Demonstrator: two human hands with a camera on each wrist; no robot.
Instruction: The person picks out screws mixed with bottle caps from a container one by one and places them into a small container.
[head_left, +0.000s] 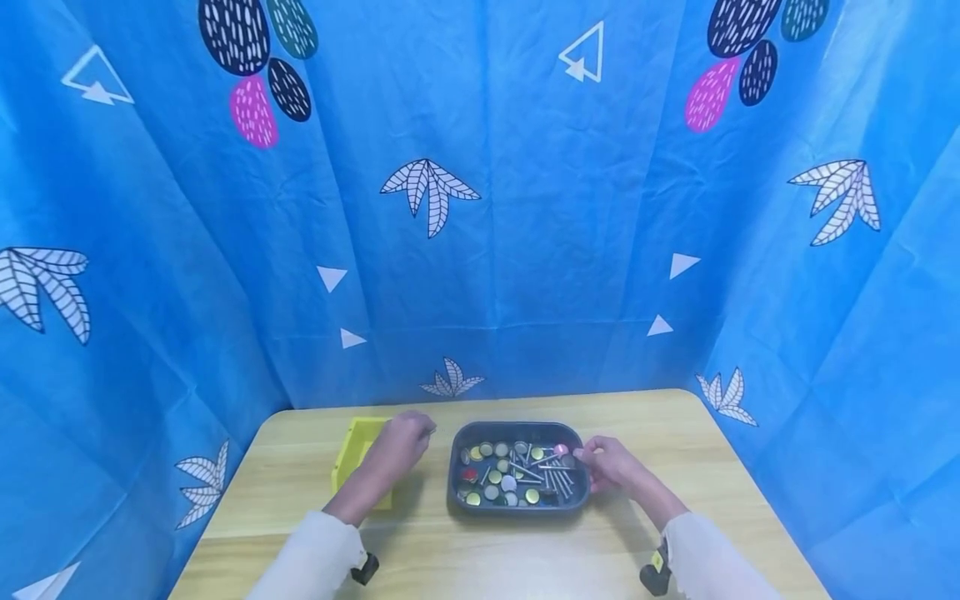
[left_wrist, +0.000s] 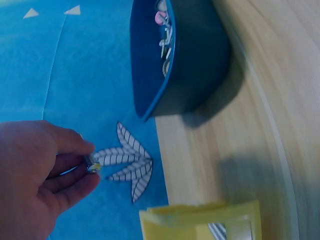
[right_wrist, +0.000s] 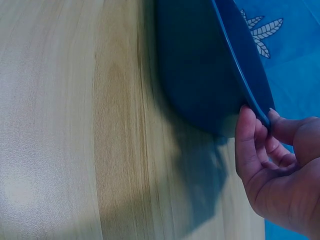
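Note:
A dark grey-blue bin [head_left: 517,510] holds bottle caps and metal screws or nails, seen from above in the head view. My right hand [head_left: 609,464] pinches the bin's right rim; in the right wrist view the thumb and fingers of that hand [right_wrist: 285,165] lie on either side of the rim. Between the bin and a yellow container [head_left: 347,454], my left hand [head_left: 401,446] is raised. In the left wrist view its thumb and fingers pinch a small shiny metal piece [left_wrist: 93,166], largely covered by the fingertips.
The yellow container [left_wrist: 200,215] stands on the wooden table [head_left: 525,558], left of the bin. Blue patterned curtain [head_left: 525,250] hangs along the table's back and both sides. A black strap piece [head_left: 365,569] sits at the left wrist.

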